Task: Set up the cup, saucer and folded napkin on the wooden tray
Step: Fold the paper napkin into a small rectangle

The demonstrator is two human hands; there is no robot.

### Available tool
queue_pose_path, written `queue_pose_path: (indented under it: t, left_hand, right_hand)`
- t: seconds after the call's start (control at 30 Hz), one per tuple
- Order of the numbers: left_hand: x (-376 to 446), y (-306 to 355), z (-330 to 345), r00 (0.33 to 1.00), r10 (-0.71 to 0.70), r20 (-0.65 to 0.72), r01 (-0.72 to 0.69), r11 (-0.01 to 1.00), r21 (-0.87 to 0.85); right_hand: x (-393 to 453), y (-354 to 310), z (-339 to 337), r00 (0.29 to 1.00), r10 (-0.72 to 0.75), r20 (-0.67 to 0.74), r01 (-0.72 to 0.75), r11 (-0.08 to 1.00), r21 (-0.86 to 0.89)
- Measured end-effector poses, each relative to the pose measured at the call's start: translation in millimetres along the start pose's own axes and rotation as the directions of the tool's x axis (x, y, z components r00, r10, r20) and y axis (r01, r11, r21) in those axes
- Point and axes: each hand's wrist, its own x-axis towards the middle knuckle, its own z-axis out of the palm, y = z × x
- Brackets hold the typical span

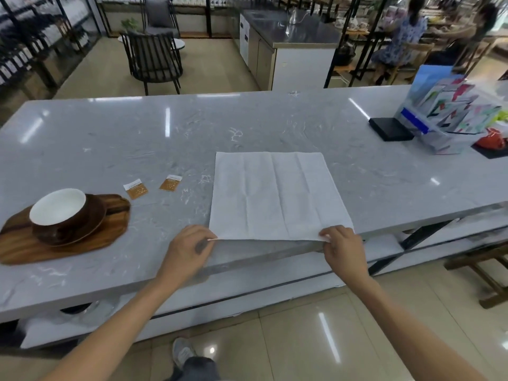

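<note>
Head view: napkin [277,196] lies flat, unfolded on the counter [137,138] — left hand [188,253] and right hand [345,250] each pinch a near corner; cup [59,215] sits on saucer [90,224], on the wooden tray [55,243].

We're in a cafe or tea shop with retail stock. Long grey marble-look counter [137,133] up front; at its right end a brochure stand [450,116] and a black box [390,129]. Two sachets [152,187] lie near a wooden tray [90,237] with cup [59,213] and saucer [93,226] at the left edge. Behind: a steel-topped service counter [291,31], black slatted chairs [152,60] with a small round table [178,44], shelves of bottles [24,53] on the left, and seated customers [404,37] at a table far right.
</note>
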Motion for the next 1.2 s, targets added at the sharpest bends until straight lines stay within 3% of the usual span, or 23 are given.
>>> queue_pose_path:
  t: [0.23, 0.47, 0.77, 0.93, 1.2]
  left_hand:
    - [14, -1, -42, 0.991, -0.06, -0.117, 0.052, 0.996, -0.072]
    - [45, -1, -56, 0.984, -0.145, -0.1, 0.113, 0.955, -0.274]
    - [148, -32, -39, 0.947, -0.304, -0.106, 0.223, 0.857, -0.464]
    - [221, -64, -4, 0.93, -0.357, -0.084, 0.295, 0.865, -0.406]
    - [293, -121, 57, 0.906, -0.422, 0.02, 0.422, 0.901, -0.103]
  right_hand:
    - [5, 54, -50, 0.998, 0.062, -0.004, -0.058, 0.948, 0.312]
    - [37, 50, -82, 0.989, 0.145, 0.028, -0.13, 0.767, 0.628]
    - [120, 62, -59, 0.961, 0.273, 0.037, -0.199, 0.593, 0.78]
    - [186, 70, -40, 0.949, 0.311, 0.059, -0.241, 0.59, 0.771]
    - [279, 93, 31, 0.904, 0.369, 0.217, -0.41, 0.601, 0.686]
